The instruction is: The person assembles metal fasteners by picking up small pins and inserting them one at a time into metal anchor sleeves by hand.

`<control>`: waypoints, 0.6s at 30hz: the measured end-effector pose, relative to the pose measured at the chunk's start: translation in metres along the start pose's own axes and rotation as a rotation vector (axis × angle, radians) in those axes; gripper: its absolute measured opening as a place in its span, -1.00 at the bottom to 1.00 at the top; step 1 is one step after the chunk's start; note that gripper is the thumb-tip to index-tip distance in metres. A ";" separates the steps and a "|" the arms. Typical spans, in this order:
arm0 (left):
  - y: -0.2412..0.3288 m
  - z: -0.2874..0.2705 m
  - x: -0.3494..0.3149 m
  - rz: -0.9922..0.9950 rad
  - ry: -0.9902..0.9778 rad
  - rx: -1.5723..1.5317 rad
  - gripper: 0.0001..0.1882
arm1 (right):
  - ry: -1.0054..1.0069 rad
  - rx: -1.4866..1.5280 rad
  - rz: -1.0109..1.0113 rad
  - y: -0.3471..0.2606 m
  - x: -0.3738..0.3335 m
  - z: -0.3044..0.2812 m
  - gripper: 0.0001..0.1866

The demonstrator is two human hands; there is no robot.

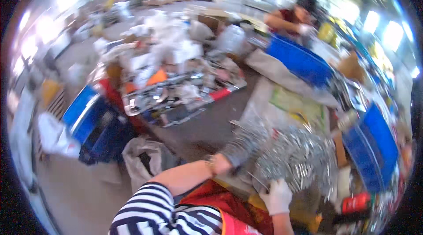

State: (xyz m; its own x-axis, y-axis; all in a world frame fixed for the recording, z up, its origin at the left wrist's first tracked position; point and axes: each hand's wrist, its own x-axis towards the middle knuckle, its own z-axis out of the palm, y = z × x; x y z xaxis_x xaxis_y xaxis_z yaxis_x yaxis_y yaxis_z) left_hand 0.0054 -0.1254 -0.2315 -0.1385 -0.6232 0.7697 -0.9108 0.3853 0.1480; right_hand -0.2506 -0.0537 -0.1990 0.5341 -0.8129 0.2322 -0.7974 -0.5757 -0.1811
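A heap of thin, shiny silver metal pieces (304, 160) lies on the work table in front of me. My left hand (246, 144), in a grey glove, reaches to the heap's left edge. Blur hides its fingers and whether anything is in them. At the heap's near side, my right hand (277, 197), in a white glove, is closed around a slim dark rod (257, 181) that points up and left toward the pieces. The rod's exact kind does not show.
A blue bin (372, 149) stands at right and another blue bin (299, 61) farther back, beside a co-worker (293, 21). Mixed scrap (176, 85) is piled at the far left of the table. Below it are a blue tub (94, 122) and a whitish sack (147, 155).
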 end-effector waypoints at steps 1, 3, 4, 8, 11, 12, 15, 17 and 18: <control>0.006 -0.008 0.020 -0.077 -0.139 0.079 -0.76 | 0.014 0.005 -0.008 0.005 -0.002 0.002 -0.66; 0.018 -0.036 0.042 -0.201 -0.264 0.194 -0.76 | 0.020 0.019 0.005 0.007 -0.008 0.003 -0.63; 0.024 -0.039 0.043 -0.235 -0.389 0.197 -0.75 | 0.016 0.018 0.050 0.004 -0.010 -0.004 -0.64; 0.013 -0.003 0.025 -0.293 -0.504 0.206 -0.72 | -0.108 0.093 0.243 -0.008 -0.016 -0.046 -0.68; 0.010 0.019 0.006 -0.171 -0.360 0.148 -0.65 | 0.074 0.062 0.379 0.019 -0.042 -0.052 -0.69; 0.010 0.015 -0.013 -0.145 -0.293 0.002 -0.64 | 0.263 0.048 0.345 0.046 -0.059 -0.035 -0.65; 0.011 -0.027 -0.054 -0.201 -0.614 -0.235 -0.62 | 0.509 0.027 0.511 0.078 -0.090 -0.049 -0.76; 0.012 -0.037 -0.069 -0.127 -0.689 -0.013 -0.67 | 0.623 0.045 0.673 0.108 -0.131 -0.058 -0.71; 0.017 -0.049 -0.068 -0.222 -0.464 -0.116 -0.70 | 0.662 -0.040 0.842 0.120 -0.153 -0.056 -0.72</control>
State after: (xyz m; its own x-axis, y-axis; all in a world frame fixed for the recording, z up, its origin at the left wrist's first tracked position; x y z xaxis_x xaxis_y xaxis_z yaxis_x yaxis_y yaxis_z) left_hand 0.0183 -0.0430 -0.2511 -0.1291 -0.9239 0.3602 -0.8923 0.2667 0.3642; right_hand -0.4442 0.0067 -0.2031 -0.4408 -0.7306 0.5214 -0.8533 0.1610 -0.4959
